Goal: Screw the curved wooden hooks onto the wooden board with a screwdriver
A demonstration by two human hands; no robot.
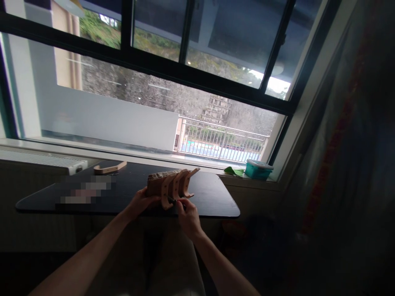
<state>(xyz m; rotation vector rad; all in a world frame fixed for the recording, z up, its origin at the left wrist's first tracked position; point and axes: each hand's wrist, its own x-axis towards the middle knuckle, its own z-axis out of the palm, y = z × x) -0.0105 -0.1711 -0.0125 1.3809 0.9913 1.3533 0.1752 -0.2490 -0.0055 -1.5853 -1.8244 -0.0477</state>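
A wooden hook rack (156,187), a board with a rough bark-like upper edge and 3 curved wooden hooks (175,185) along it, is tilted up at the near part of the dark table. My left hand (138,203) grips its left end, thumb across the front. Close to the lower end of the nearest hook, my right hand (189,217) is closed around a thin dark tool (173,201); its tip points at the hook, and whether it touches cannot be made out. Small dark holes show in the hooks.
A loose curved wooden hook (110,167) lies at the back left of the black table (212,195). A blurred-out patch covers something at the left. A teal box (258,169) and a green leaf (233,171) sit on the windowsill. The radiator (46,160) stands at the left, a curtain at the right.
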